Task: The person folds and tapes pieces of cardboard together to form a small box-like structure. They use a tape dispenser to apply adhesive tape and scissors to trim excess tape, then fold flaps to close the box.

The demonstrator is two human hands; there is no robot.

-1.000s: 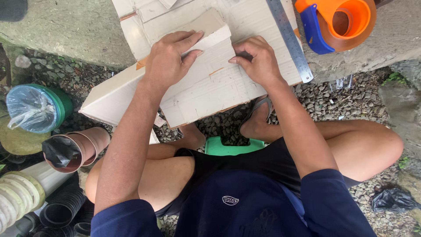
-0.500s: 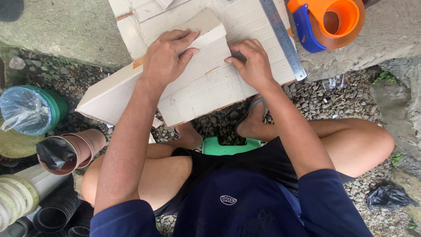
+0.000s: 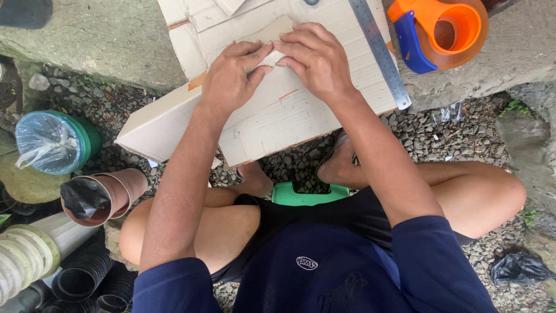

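Pressing down from the head view, the person's left hand (image 3: 231, 78) and right hand (image 3: 315, 61) lie flat, fingertips meeting, on a small cardboard piece (image 3: 267, 32) at twelve o'clock, atop a larger cardboard sheet (image 3: 278, 119) resting on a concrete ledge (image 3: 98, 37). Neither hand grips anything; both merely bear down. A steel ruler (image 3: 379, 52) lies at one o'clock, an orange tape dispenser (image 3: 443, 29) beyond it (untouched). Judging by this, the piece is cut and placed; no tape shows on it yet. Pipes (image 3: 107, 194) lie at eight o'clock.
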